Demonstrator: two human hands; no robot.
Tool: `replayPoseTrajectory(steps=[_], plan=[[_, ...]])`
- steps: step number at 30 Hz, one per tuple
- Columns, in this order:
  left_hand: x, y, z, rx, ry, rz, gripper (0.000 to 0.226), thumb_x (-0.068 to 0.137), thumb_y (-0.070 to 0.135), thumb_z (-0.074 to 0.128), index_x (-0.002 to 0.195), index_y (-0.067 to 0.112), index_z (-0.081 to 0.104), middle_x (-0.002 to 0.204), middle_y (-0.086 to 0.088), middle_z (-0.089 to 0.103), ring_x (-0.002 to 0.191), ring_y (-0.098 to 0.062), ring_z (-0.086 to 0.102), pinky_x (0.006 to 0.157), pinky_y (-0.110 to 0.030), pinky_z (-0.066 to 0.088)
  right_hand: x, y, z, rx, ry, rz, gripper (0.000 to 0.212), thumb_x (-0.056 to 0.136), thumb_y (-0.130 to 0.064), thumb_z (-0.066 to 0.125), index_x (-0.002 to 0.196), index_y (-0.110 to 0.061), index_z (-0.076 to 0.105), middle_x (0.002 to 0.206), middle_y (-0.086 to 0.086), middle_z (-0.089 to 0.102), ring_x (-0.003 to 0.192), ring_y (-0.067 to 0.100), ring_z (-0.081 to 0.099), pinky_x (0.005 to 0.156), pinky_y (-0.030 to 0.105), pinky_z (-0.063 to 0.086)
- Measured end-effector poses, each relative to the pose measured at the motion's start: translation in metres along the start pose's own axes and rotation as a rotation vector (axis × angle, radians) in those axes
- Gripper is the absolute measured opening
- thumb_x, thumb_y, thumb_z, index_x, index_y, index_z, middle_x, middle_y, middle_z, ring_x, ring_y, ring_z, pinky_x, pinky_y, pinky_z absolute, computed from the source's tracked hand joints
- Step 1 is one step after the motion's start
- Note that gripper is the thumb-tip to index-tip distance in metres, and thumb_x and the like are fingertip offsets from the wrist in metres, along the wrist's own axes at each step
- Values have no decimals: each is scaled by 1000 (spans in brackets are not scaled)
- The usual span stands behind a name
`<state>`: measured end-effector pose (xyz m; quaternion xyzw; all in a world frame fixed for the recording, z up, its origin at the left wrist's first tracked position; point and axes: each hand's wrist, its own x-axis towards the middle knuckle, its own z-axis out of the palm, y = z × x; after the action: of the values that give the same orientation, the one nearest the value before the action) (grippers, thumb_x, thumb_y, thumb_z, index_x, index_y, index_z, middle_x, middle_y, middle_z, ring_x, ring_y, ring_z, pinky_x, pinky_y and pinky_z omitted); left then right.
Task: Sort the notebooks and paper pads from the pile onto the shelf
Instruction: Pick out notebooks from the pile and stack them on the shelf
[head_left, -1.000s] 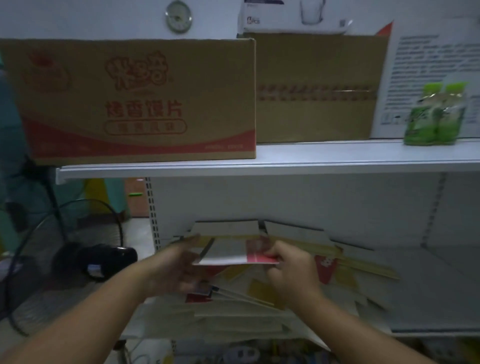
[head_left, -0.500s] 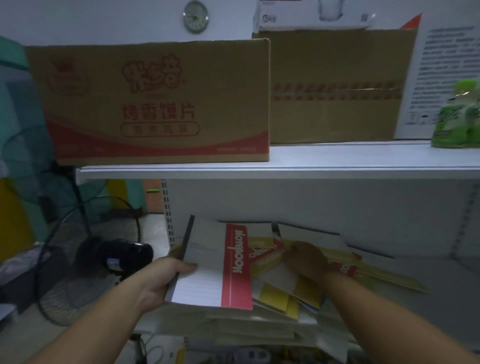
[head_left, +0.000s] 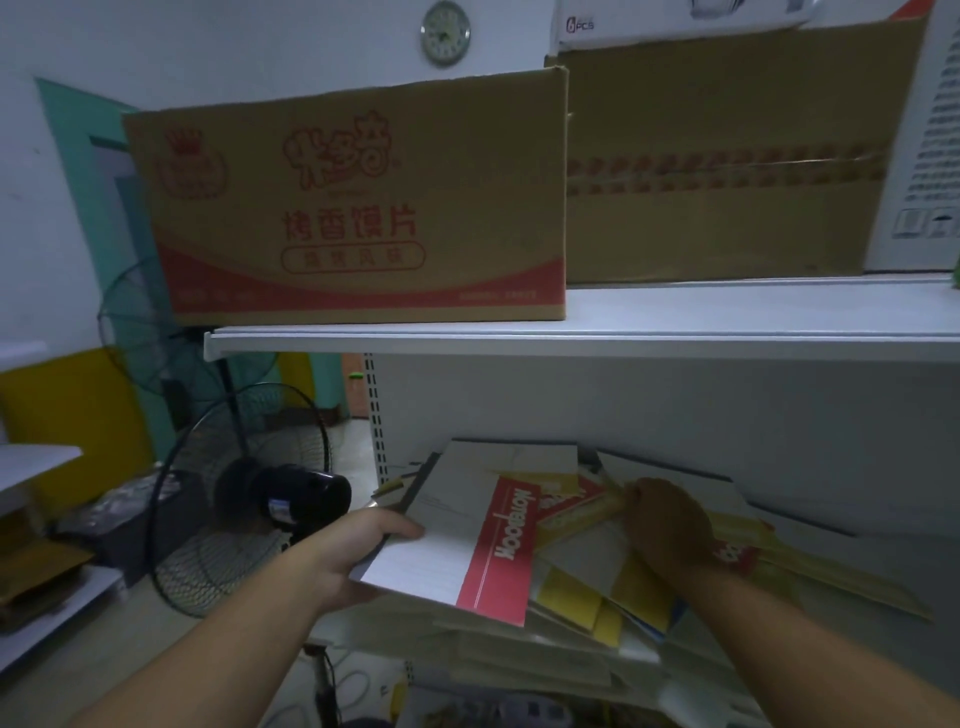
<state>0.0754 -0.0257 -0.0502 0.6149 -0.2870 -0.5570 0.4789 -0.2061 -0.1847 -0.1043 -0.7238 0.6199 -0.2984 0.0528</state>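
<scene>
The white shelf unit (head_left: 675, 332) fills your view, its upper board carrying a red-printed cardboard box (head_left: 358, 208) with a plain brown box (head_left: 727, 171) just beside it on the right. On the lower board lies the pile (head_left: 587, 613) of notebooks and paper pads, loose and fanned, yellow and red covers overlapping. To the left of the unit a black floor fan (head_left: 249, 499) stands on the floor. Your left hand (head_left: 358, 556) grips the white notebook (head_left: 457, 540) with the red "Notebook" band at its near left corner, thumb on top, fingers beneath; the notebook is tilted above the left part of the pile. Your right hand (head_left: 670, 525) is deep in the pile, fingers closed on the end of a yellow-edged pad (head_left: 582, 519) near the back.
</scene>
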Motion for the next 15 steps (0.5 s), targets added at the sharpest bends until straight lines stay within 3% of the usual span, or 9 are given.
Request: replayPoseTrajectory(steps=[2, 4, 7, 9, 11, 13, 15], plan=[[1, -1, -2, -9, 10, 2, 45, 76, 6, 65, 119, -3, 56, 101, -23, 65, 86, -34, 64, 68, -37, 54, -5, -4, -14, 244, 169, -8, 31, 101, -17, 35, 85, -6, 58, 89, 15, 60, 90, 32, 58, 60, 29, 28], [2, -1, -4, -56, 1, 7, 50, 73, 13, 69, 120, -2, 58, 105, -25, 67, 90, -37, 65, 78, -42, 53, -17, -21, -33, 525, 281, -108, 28, 100, -23, 35, 83, -13, 55, 80, 5, 54, 82, 27, 56, 56, 17, 32], [5, -2, -4, -160, -58, 11, 54, 75, 34, 74, 117, 1, 63, 118, -26, 63, 108, -43, 61, 97, -51, 46, -52, -60, -53, 788, 244, -498, 29, 95, -44, 34, 82, -29, 56, 79, -7, 60, 74, 4, 56, 63, 5, 39], [7, -4, -1, -200, -103, 15, 53, 75, 36, 73, 115, 0, 66, 111, -26, 66, 99, -41, 64, 89, -49, 51, -70, -74, -49, 712, 98, -792, 34, 99, -44, 32, 82, -27, 57, 81, -7, 60, 76, 3, 55, 69, 11, 44], [8, -8, 0, -172, -100, 24, 42, 77, 19, 69, 112, -3, 63, 87, -23, 70, 73, -34, 69, 65, -39, 58, -78, -77, -36, 588, -43, -947, 38, 100, -39, 32, 86, -19, 61, 86, -3, 63, 83, 8, 56, 75, 21, 46], [4, -10, -5, -123, -45, 40, 30, 83, 6, 60, 112, -2, 58, 79, -21, 71, 65, -33, 69, 55, -35, 57, -73, -76, -25, 574, -174, -933, 39, 99, -39, 37, 84, -16, 65, 90, -2, 65, 87, 12, 59, 79, 30, 48], [3, -12, -15, -116, -18, 57, 27, 87, 3, 56, 114, 1, 57, 82, -22, 71, 70, -35, 69, 56, -38, 57, -56, -77, -12, 498, -205, -839, 36, 95, -39, 39, 86, -17, 67, 94, -2, 64, 90, 14, 57, 80, 34, 47]])
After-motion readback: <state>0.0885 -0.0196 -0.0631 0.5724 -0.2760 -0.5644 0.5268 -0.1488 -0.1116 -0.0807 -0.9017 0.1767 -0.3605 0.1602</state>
